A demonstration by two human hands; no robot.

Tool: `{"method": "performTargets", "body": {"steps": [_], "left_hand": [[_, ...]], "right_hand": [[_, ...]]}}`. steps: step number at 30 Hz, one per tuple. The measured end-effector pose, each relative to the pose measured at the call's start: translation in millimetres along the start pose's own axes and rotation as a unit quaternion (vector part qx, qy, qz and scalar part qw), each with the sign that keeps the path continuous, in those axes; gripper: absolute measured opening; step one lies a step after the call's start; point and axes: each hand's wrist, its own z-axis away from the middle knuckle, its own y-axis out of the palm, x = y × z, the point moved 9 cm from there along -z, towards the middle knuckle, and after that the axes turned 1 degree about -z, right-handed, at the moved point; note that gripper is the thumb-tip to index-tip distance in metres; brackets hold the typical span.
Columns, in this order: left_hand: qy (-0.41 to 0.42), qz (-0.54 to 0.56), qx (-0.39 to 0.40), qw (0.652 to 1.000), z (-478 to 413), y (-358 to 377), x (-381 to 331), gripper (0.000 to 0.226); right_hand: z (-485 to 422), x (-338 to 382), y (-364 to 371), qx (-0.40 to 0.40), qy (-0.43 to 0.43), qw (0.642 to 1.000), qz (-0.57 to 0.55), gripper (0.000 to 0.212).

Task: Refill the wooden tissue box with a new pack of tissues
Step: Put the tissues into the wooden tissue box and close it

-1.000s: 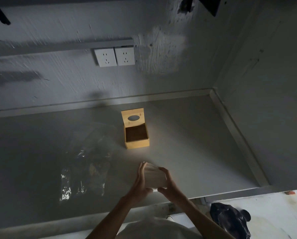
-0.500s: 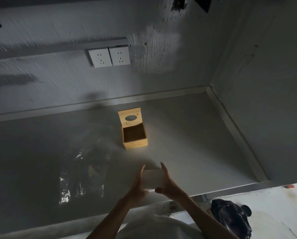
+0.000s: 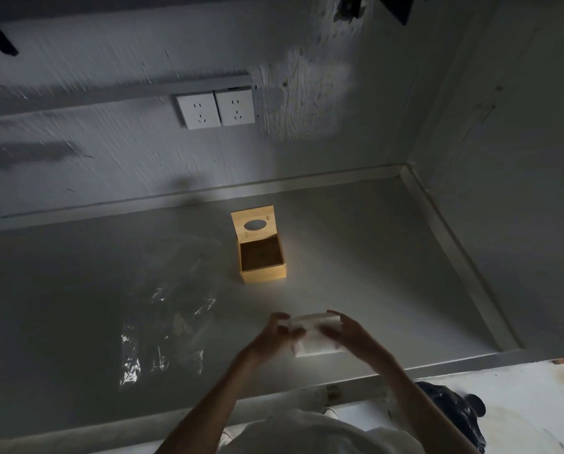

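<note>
The wooden tissue box [image 3: 263,274] sits on the grey counter [image 3: 356,257] with its lid [image 3: 253,225] swung up and back, oval slot showing, and its inside dark and empty. In front of it, above the counter's near part, I hold a white stack of tissues [image 3: 315,335] between both hands. My left hand [image 3: 275,335] grips its left end with curled fingers. My right hand [image 3: 349,334] grips the right end, fingers over the top edge.
A crumpled clear plastic wrapper [image 3: 166,309] lies on the counter left of the box. Two white wall sockets [image 3: 215,108] sit on the back wall. A side wall closes the right. A black bag [image 3: 451,411] lies on the floor at lower right.
Both hands turned the tissue stack from upright between flat palms to lying flatter, and now curl round its ends. The stack sits slightly right of where it was.
</note>
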Motion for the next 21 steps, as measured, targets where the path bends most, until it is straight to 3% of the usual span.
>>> {"method": "performTargets", "body": {"steps": [2,3,5,9,12,16,21], "left_hand": [[-0.015,0.026,0.018,0.999,-4.8,16.8,-16.0,0.025],[-0.018,0.03,0.037,0.999,-9.1,29.0,-20.8,0.025],[-0.049,-0.01,0.029,0.998,-19.8,45.2,-15.4,0.035],[-0.063,-0.153,-0.128,0.978,-43.4,38.9,8.3,0.042],[-0.051,-0.176,-0.198,0.963,-34.7,38.0,-2.5,0.049],[-0.122,-0.208,-0.205,0.949,-20.7,41.1,-10.7,0.039],[-0.148,-0.094,-0.175,0.969,-49.3,45.4,16.1,0.032]], "right_hand": [[3.4,4.8,-19.5,-0.03,0.031,0.999,0.001,0.027],[4.1,2.8,-27.9,-0.044,0.043,0.998,0.01,0.025],[2.1,-8.1,-38.2,-0.075,0.069,0.994,0.043,0.048],[2.5,-44.1,-51.7,-0.163,0.118,0.972,0.118,0.077],[17.3,-27.9,-57.3,-0.222,0.106,0.961,0.124,0.053],[10.3,-27.0,-51.7,-0.195,0.102,0.971,0.098,0.042],[-1.0,-41.9,-51.3,-0.187,0.113,0.973,0.08,0.039]]}}
